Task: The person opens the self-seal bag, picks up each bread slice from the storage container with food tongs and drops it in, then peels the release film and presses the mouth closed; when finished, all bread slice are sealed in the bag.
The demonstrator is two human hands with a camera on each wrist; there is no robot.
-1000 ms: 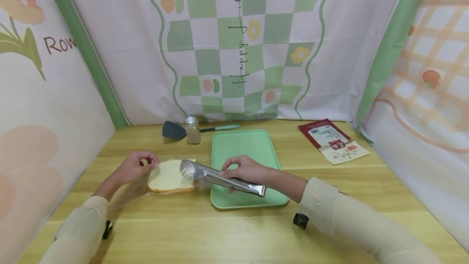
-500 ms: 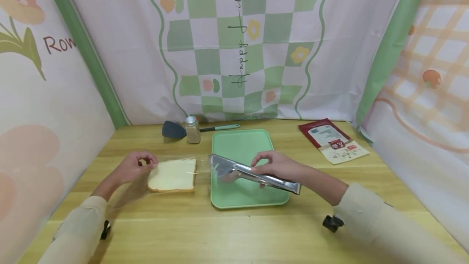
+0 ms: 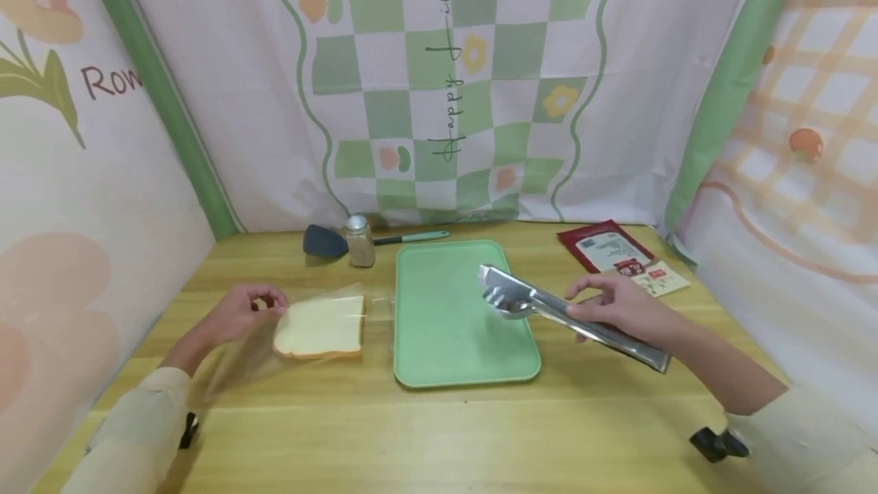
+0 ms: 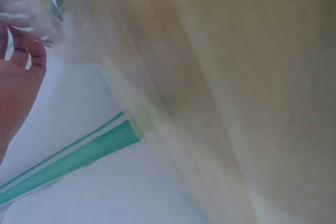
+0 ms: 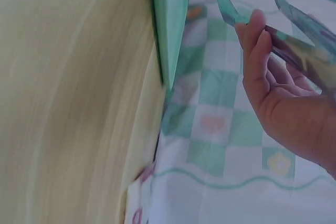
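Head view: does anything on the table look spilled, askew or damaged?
Nothing looks spilled or damaged. The red-and-cream packet lies askew at the right, its edges slanting against those of the green tray.

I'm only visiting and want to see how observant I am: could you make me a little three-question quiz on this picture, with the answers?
1. Which hand holds the metal tongs?

2. In the head view, where does the bread slice lie relative to the green tray?
A) On top of it
B) To the left of it
C) Behind it

3. Fill in the blank: the jar stands in front of a ____ lying near the back of the table.

Key:
1. The right hand.
2. B.
3. Spatula.
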